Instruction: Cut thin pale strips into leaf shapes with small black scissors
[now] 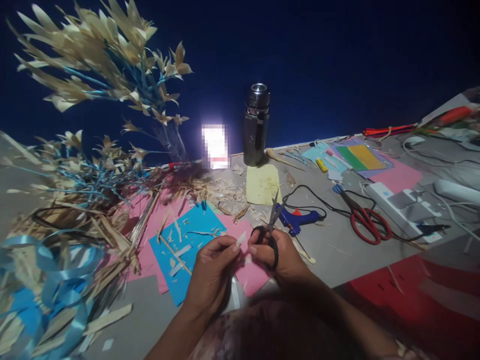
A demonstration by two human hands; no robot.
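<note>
White scrap (242, 238), slim and pointed, is pinched in the left hand (215, 260) — just beside the right hand (285, 252), which holds black scissors (272, 221) pointing away. Likely a finger-shaping step; any cut would call for turning them toward the scrap.

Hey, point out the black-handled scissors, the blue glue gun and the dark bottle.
Black-handled scissors (273, 220): head view, on the blades, near where they cross.
Blue glue gun (300, 220): head view, on the middle of its body.
Dark bottle (255, 135): head view, on its side.
</note>
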